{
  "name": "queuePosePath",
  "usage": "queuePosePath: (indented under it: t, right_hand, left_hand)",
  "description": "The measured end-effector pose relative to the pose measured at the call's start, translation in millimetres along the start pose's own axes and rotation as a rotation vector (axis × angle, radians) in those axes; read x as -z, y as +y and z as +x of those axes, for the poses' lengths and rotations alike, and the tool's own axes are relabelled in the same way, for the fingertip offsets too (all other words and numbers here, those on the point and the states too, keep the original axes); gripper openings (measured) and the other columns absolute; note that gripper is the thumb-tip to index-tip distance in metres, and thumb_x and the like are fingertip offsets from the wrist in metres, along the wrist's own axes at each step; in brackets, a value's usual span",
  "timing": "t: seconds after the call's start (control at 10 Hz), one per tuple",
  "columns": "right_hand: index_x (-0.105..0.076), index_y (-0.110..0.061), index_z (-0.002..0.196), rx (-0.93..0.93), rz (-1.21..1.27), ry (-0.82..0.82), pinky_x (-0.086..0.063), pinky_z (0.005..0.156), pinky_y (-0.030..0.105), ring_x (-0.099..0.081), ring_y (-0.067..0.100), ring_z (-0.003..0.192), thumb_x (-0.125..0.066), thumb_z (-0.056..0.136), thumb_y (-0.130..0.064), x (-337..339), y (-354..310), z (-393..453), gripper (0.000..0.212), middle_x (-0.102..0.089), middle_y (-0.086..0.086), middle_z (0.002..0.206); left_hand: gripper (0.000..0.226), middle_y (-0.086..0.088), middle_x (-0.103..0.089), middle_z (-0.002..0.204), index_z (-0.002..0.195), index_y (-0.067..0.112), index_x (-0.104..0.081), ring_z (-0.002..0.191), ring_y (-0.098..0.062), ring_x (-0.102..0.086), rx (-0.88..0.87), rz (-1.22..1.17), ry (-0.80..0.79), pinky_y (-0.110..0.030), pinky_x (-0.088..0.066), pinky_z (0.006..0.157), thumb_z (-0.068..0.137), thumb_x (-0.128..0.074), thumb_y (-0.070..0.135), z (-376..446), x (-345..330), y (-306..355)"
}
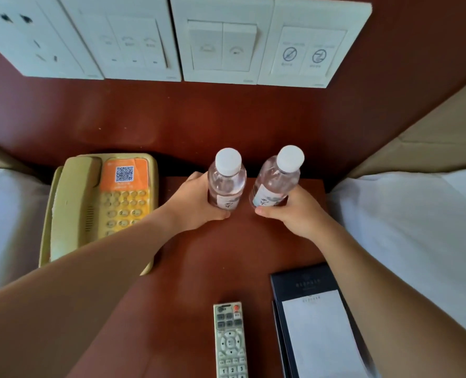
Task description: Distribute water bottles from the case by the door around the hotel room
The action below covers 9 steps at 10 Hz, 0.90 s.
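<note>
Two clear water bottles with white caps are at the back of a red-brown bedside table (226, 249). My left hand (196, 205) wraps the lower part of the left water bottle (227, 178), which stands upright. My right hand (294, 214) grips the base of the right water bottle (276, 181), which tilts slightly to the right. I cannot tell whether either base touches the tabletop. The case is not in view.
A beige telephone (95, 208) sits at the table's left. A grey remote control (230, 342) and a dark notepad holder (319, 323) lie near the front. White bedding (417, 227) flanks both sides. Wall switch panels (215, 42) are above.
</note>
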State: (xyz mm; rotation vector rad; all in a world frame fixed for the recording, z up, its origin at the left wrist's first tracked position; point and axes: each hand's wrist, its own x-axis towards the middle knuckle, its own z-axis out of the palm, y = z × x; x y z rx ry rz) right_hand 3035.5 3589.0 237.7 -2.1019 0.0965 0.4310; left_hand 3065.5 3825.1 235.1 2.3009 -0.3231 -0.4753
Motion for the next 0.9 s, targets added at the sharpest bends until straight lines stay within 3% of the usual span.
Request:
queuePosePath:
  t: [0.1,0.2,0.3,0.4,0.5,0.8,0.9]
  right_hand:
    - [-0.057,-0.028,0.131,-0.022,-0.054,-0.073,-0.046,0.104,0.035,-0.061,0.006,0.115,-0.085,0.069,-0.034,6,0,11,0.068,-0.066,-0.013,0.124]
    - [-0.056,-0.032,0.131,-0.029,-0.064,-0.085,-0.046,0.106,0.038,-0.06,0.005,0.115,-0.085,0.067,-0.038,7,0,19,0.071,-0.067,-0.014,0.124]
    - [-0.056,-0.032,0.131,-0.017,-0.057,-0.068,-0.046,0.106,0.038,-0.06,0.003,0.115,-0.085,0.064,-0.043,4,-2,25,0.074,-0.067,-0.015,0.123]
    - [-0.054,-0.035,0.132,-0.004,-0.087,-0.08,-0.045,0.106,0.039,-0.059,0.003,0.118,-0.079,0.055,-0.06,3,1,30,0.085,-0.066,-0.017,0.124]
    - [-0.052,-0.038,0.133,-0.014,-0.112,-0.089,-0.045,0.106,0.04,-0.058,0.003,0.119,-0.076,0.054,-0.064,5,2,31,0.087,-0.065,-0.019,0.126]
    - [-0.047,-0.038,0.138,-0.04,-0.091,-0.063,-0.043,0.108,0.04,-0.055,0.006,0.123,-0.076,0.053,-0.063,3,5,31,0.093,-0.062,-0.019,0.13]
    - [-0.037,-0.046,0.141,-0.017,-0.047,-0.03,-0.043,0.107,0.039,-0.054,0.003,0.122,-0.083,0.053,-0.06,3,5,29,0.101,-0.058,-0.021,0.133]
  left_hand:
    - [0.062,0.033,-0.044,0.093,0.119,0.028,-0.058,0.114,-0.016,-0.046,0.019,0.036,-0.004,-0.026,-0.036,0.097,0.063,-0.085,0.025,10,2,3]
    - [0.067,0.029,-0.052,0.095,0.118,0.033,-0.057,0.112,-0.018,-0.052,0.052,0.028,0.004,-0.035,-0.043,0.102,0.058,-0.086,0.03,18,4,4]
    - [0.065,0.025,-0.057,0.097,0.116,0.038,-0.057,0.113,-0.016,-0.049,0.066,-0.006,0.014,-0.032,-0.042,0.099,0.057,-0.084,0.035,26,3,3]
    - [0.06,0.029,-0.045,0.091,0.117,0.033,-0.059,0.113,-0.013,-0.038,0.103,-0.018,0.009,-0.023,-0.031,0.092,0.064,-0.085,0.027,27,2,6]
    - [0.06,0.03,-0.047,0.092,0.116,0.035,-0.061,0.115,-0.012,-0.038,0.1,-0.017,0.005,-0.026,-0.035,0.094,0.061,-0.085,0.03,29,0,5]
    - [0.058,0.022,-0.057,0.099,0.114,0.037,-0.063,0.109,-0.007,-0.036,0.127,-0.015,0.054,-0.021,-0.031,0.09,0.059,-0.082,0.038,27,-3,6]
    - [0.069,0.025,-0.051,0.098,0.121,0.037,-0.057,0.111,-0.006,-0.037,0.147,-0.04,0.049,-0.024,-0.035,0.093,0.058,-0.084,0.04,23,1,12]
